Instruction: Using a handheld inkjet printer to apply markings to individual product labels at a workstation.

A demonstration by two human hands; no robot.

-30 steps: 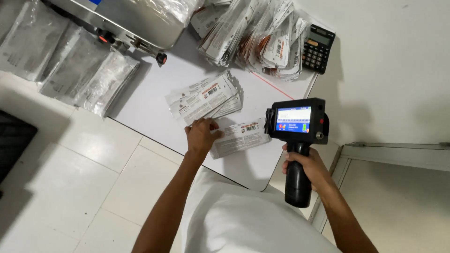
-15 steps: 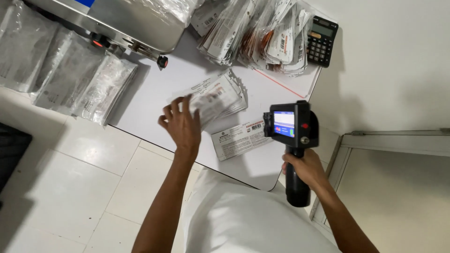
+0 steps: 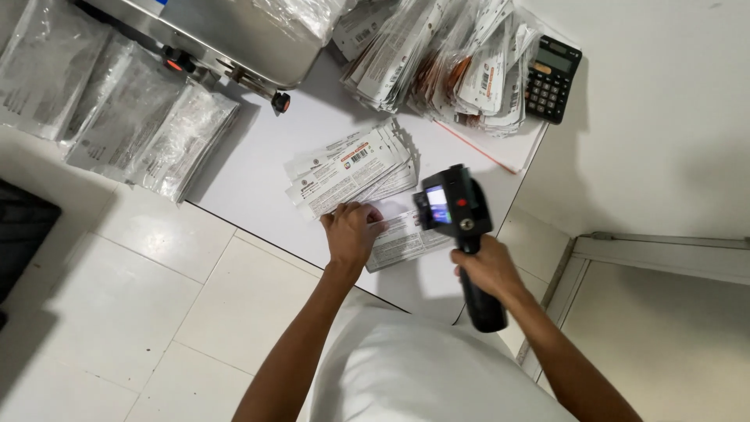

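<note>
On the near edge of the white bench (image 3: 258, 168), the left hand (image 3: 351, 234) presses flat, grip released, on a single printed packet (image 3: 402, 234) lying just beside a fanned stack of packets (image 3: 351, 164). The right hand (image 3: 488, 270) grips a black handheld printer (image 3: 457, 215) over the packet's right end.

White table (image 3: 258, 156), fanned sachet stack (image 3: 351, 168), single sachet (image 3: 402, 238), packet heaps (image 3: 437, 55), calculator (image 3: 553, 80)

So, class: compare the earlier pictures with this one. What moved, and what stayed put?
The left hand came back from the fanned stack of white packets to press the single white packet. The right hand swung the black handheld device left, over that packet. The black calculator stayed put.
</note>
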